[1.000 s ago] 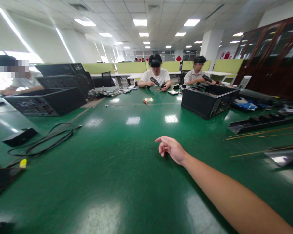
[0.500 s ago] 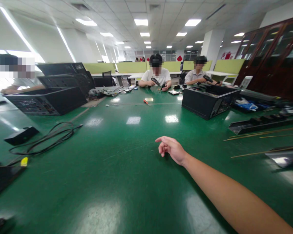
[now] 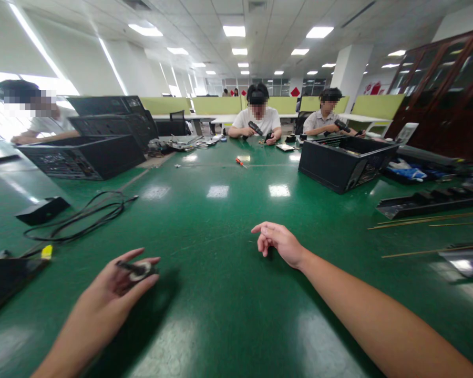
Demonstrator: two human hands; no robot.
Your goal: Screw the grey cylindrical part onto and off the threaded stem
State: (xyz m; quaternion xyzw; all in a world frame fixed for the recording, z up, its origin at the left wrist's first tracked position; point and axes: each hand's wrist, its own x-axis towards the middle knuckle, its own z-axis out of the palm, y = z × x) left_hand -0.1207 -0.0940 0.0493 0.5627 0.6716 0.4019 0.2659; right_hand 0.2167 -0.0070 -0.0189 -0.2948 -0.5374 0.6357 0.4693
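My left hand (image 3: 122, 286) is raised over the left part of the green table (image 3: 205, 231), its fingers wrapped round a small dark object with a pale round part (image 3: 140, 271). What that object is, I cannot make out. Right of centre, my right hand (image 3: 278, 242) hovers low over the tabletop, index finger pointing left and the other fingers curled. Nothing shows between its fingers. An orange screwdriver (image 3: 240, 163) lies farther back on the table.
Black computer cases stand at the back left (image 3: 84, 157) and back right (image 3: 345, 163). A coiled black cable (image 3: 82, 218) lies at left, beside a black box (image 3: 42, 211). Thin rods (image 3: 429, 218) and a metal channel (image 3: 429, 203) lie at right. Three people sit around the table.
My left hand has come in from the lower left edge, holding the small dark object. My right hand keeps nearly the same pose. The whole view has shifted slightly.
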